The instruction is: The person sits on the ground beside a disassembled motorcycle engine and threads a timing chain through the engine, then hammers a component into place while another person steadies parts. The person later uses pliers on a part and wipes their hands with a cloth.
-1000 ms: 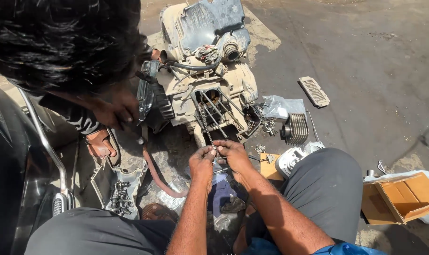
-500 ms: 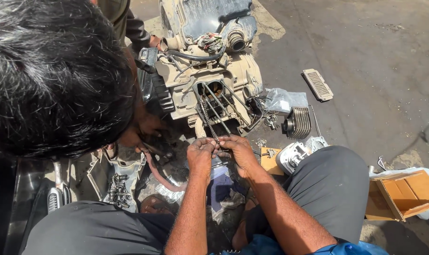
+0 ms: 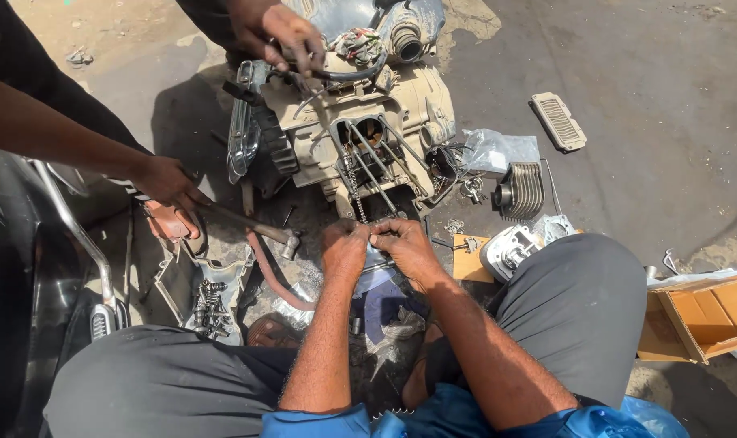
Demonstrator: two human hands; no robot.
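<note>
Hands meet below an engine on the ground

The engine (image 3: 360,138) fills the upper centre. Just beneath it, the left hand (image 3: 344,247) and right hand (image 3: 405,247) touch at centre frame, forearms angled inward, fingers pinched together on something too small to identify. A hammer (image 3: 247,221) lies left.

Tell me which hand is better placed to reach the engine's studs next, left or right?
Probably the left hand: it sits right below the chain and long studs of the engine. The right hand is beside it, fingertips meeting, slightly further off. What they pinch is hidden.
</note>
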